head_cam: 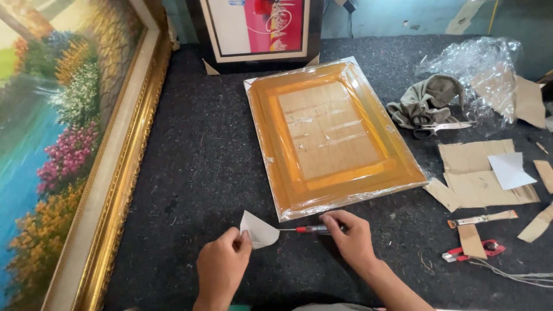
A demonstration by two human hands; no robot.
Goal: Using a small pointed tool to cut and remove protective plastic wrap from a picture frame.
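My left hand pinches a small white triangular corner piece near the table's front edge. My right hand grips a slim red-handled tool whose thin metal tip points left into the white piece. Just behind both hands lies a picture frame wrapped in clear plastic, face down, with orange-brown bands around a cardboard back. Its near edge is a little beyond my fingers.
A large gold-framed landscape painting leans along the left. Another framed picture stands at the back. To the right lie a cloth, scissors, crumpled plastic, cardboard scraps and red pliers on the dark felt table.
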